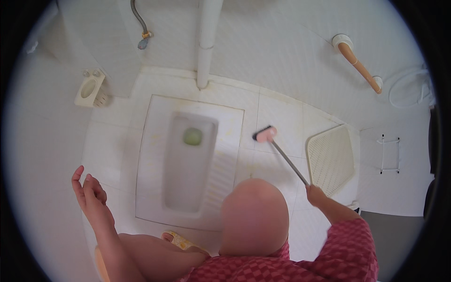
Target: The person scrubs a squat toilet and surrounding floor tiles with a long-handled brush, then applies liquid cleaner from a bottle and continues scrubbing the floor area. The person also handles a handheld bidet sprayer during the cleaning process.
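Note:
My right hand (pixel 316 195) grips the grey handle of a scrub brush. The brush's pink head (pixel 266 134), with dark bristles, is at the floor tiles to the right of a squat toilet; whether the bristles touch the tiles I cannot tell. My left hand (pixel 90 192) is raised on the left with its fingers partly bent and holds nothing. Between the two hands lies the white squat toilet (pixel 186 165), set in the floor. A green patch (pixel 192 136) shows at the far end of its basin. Yellowish marks dot its rim.
A white pipe (pixel 206 49) runs down the far wall. An orange grab bar (pixel 359 67) is fixed at upper right. A cream perforated corner panel (pixel 333 158) sits right of the brush. A cream wall holder (pixel 90 88) is at left. A hose (pixel 139 16) hangs above it.

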Motion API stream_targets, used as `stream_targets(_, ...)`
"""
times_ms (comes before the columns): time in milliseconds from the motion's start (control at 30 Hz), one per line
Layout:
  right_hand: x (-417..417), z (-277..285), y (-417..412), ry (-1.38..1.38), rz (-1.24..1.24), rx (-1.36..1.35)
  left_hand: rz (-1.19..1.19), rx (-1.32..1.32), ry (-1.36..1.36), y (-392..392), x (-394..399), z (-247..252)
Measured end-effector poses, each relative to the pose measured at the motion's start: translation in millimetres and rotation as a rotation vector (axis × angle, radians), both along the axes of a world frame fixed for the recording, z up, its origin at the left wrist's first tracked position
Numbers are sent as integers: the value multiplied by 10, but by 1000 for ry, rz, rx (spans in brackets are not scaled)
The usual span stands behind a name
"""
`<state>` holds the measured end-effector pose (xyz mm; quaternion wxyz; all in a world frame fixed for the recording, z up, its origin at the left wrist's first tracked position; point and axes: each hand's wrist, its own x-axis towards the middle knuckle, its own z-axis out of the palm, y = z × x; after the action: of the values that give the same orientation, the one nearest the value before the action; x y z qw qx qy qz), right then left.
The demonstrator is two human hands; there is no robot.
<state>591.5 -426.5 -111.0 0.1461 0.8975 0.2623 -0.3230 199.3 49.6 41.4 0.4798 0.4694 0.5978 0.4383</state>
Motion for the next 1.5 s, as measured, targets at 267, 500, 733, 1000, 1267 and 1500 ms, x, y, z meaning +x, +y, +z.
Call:
stream_targets(267, 540, -577, 1578, -149, 245, 305, -154, -51, 2, -56, 382, -106)
stream_targets(500, -628, -546, -477, -15, 70, 48, -88, -9, -57, -176, 190, -49)
stream_targets(733, -1127, -16, -773, 30, -153, 30, -127, -20, 8, -214, 338, -73)
stream_targets(1000, -31, -628, 822, -118, 76, 250, -183, -6, 66, -315, 536, -39)
stream_targets(1267, -302, 124, 388, -90, -264, 63, -146, 23, -95, -303, 587, 28)
stream_targets(1500, -455, 83, 558, 11, -271, -7, -173, -56, -124, -176, 665, -34)
